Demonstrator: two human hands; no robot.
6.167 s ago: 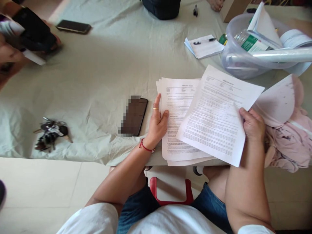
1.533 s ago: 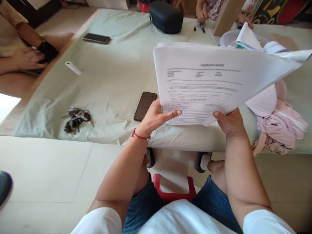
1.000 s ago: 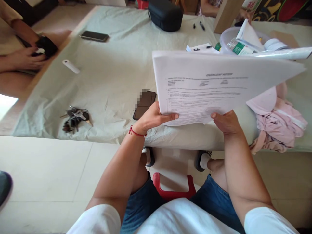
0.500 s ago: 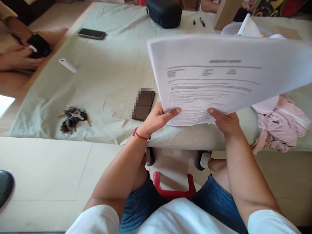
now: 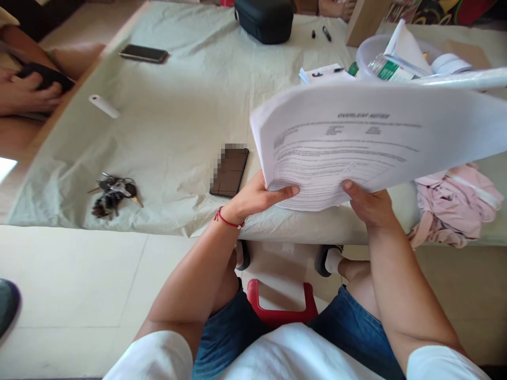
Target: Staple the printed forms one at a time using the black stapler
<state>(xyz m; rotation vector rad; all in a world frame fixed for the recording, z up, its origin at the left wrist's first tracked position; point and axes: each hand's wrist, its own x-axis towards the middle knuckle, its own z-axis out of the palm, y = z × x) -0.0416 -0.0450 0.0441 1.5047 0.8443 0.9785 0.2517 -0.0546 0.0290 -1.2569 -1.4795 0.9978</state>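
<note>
Both my hands hold one stack of printed white papers (image 5: 368, 142) by its near edge, lifted above the table's front edge. My left hand (image 5: 257, 198), with a red cord at the wrist, grips the lower left corner, thumb on top. On the lower right part of that edge my right hand (image 5: 368, 203) pinches the sheets. The stack tilts up and away and bends at the left side. A dark phone (image 5: 229, 171) lies flat just left of my left hand.
A pale green cloth (image 5: 178, 116) covers the table. On it lie a bunch of keys (image 5: 113, 195), a white tube (image 5: 103, 105), another phone (image 5: 143, 53), a black case (image 5: 264, 20), pens, a notepad (image 5: 322, 74), a plastic basin (image 5: 370, 50) and pink cloth (image 5: 455, 203). Another person's hands (image 5: 24, 92) are at far left.
The paper stack has come off the table into both hands. Over the last second it has bobbed up and down, and it now sits lower, with its left side curled.
</note>
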